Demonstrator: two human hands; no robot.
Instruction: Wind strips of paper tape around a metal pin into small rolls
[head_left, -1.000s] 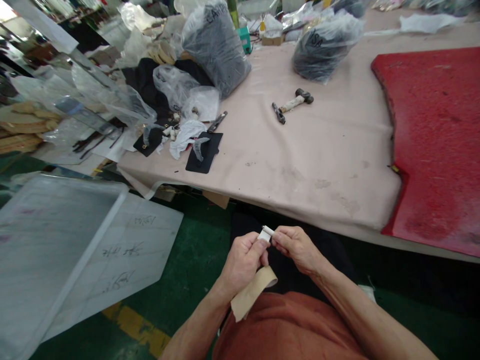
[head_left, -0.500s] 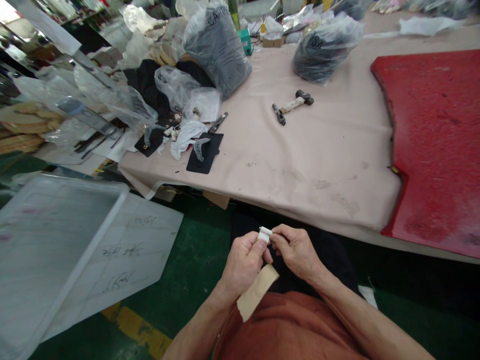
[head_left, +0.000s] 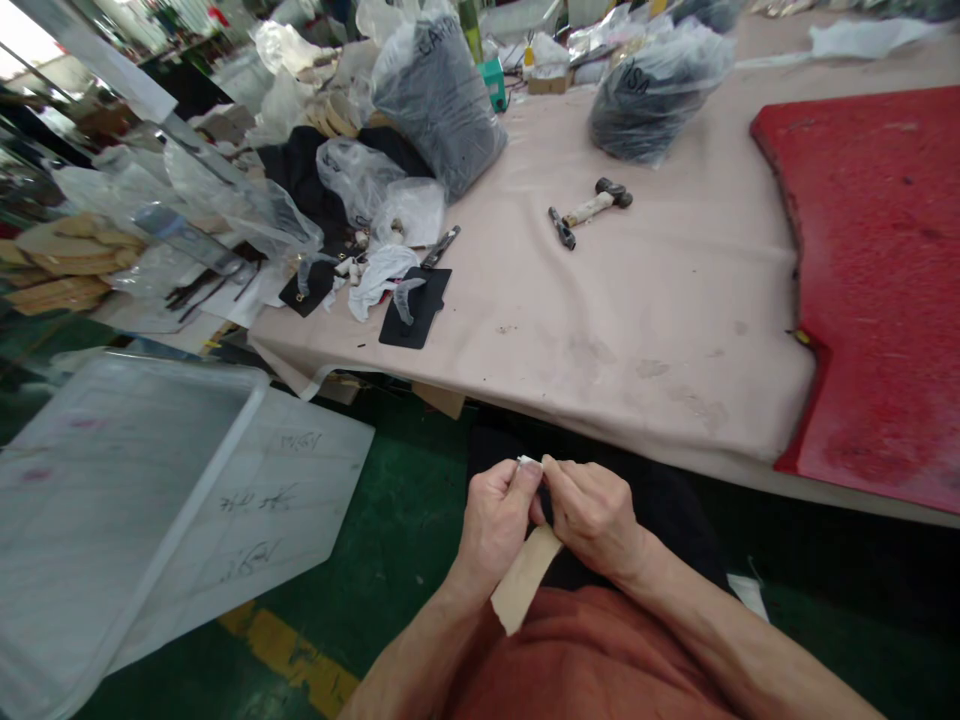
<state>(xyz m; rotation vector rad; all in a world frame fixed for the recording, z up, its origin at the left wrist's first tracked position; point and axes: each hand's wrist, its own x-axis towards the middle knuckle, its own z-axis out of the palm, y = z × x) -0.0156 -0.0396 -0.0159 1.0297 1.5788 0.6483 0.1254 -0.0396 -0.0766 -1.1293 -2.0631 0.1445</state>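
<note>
My left hand (head_left: 495, 520) and my right hand (head_left: 592, 515) meet in front of my lap, below the table's near edge. Both pinch a small white piece (head_left: 527, 463) between thumb and fingers; only its top shows. A tan strip of backing paper (head_left: 525, 580) hangs down from between the hands over my orange garment. Both hands are closed.
A pink-covered table (head_left: 637, 300) carries a hammer (head_left: 596, 205), a black flat piece (head_left: 416, 305), filled plastic bags (head_left: 439, 95) and a red mat (head_left: 877, 280) at the right. A clear plastic bin (head_left: 112, 500) stands on the green floor at the left.
The hands have closed together, so the white piece is now almost hidden between the fingers. The tan strip has swung slightly right. The view has shifted a little.
</note>
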